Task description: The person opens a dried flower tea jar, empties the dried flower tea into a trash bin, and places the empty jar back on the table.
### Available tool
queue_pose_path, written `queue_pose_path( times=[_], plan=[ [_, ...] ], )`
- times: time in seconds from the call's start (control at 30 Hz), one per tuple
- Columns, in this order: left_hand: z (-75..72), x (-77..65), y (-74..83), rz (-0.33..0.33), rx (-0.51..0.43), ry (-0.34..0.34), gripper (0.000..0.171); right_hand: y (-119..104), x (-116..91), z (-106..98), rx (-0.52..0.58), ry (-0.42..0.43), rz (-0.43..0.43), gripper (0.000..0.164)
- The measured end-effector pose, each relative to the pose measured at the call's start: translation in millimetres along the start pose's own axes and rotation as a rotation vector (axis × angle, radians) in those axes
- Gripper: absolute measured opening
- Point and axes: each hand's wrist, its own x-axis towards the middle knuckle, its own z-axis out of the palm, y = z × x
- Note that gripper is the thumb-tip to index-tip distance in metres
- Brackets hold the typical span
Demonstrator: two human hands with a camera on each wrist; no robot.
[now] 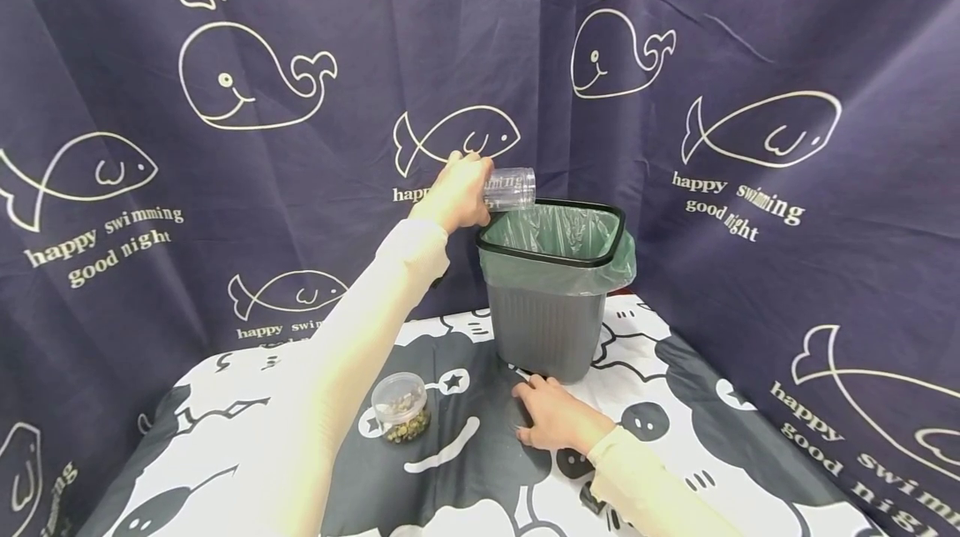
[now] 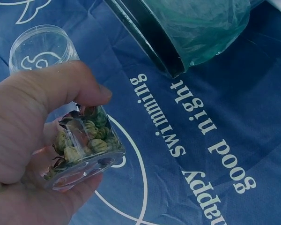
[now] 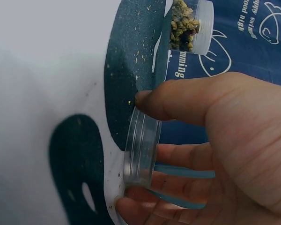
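Head view, and here's the left hand [image 1: 457, 191], wrapped around a clear jar [image 1: 512, 189] held nearly on its side, threaded mouth at the upper left of the bin [image 1: 551, 333]; touching the rim or just above, I can't tell. A green bag [image 1: 536, 274] lines that bin, folded out over its black edge. In front of the bin and to its left stands a short jar [image 1: 401, 408], yellow-green pieces inside. Right at the bin's front foot, it's the right hand [image 1: 558, 416], its hold hidden from up here.

Over to the left wrist, and there's the load: dried buds [image 2: 86, 140], pale and dark, bunched in the clear jar's base end, which the head view loses behind the fingers. Right wrist now: thumb and fingers bracket a clear lid [image 3: 143, 150], low by the surface [image 1: 465, 495], with small specks [image 3: 139, 51] scattered alongside!

That surface wears a black-and-white cartoon cloth under the bin, and dark blue curtains [image 1: 390, 37] rise behind and beside it, all whales, fish and lettering.
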Motion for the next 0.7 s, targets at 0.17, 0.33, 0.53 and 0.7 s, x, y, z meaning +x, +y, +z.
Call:
queue_pose_path(
  times=[0.17,0.33,0.53,0.7],
  plan=[
    [-0.2,-1.4,2.1,0.000,-0.001,-0.003,0.068,-0.7,-1.0,-1.0,0.000,0.002,-0.003,0.053],
    [2.1,-1.7,3.1,0.011,0.013,-0.004,0.066,-1.5,-1.4,-1.7,-0.005,-0.007,0.004,0.054],
    [4.9,-2.1,2.8,0.030,0.029,0.022,0.062,-1.6,-1.2,-1.0,-0.014,-0.006,0.007,0.055],
    [6.3,-3.7,2.8,0.047,0.040,0.027,0.061,-1.8,-2.2,-0.9,-0.014,-0.003,0.004,0.055]
  ],
)
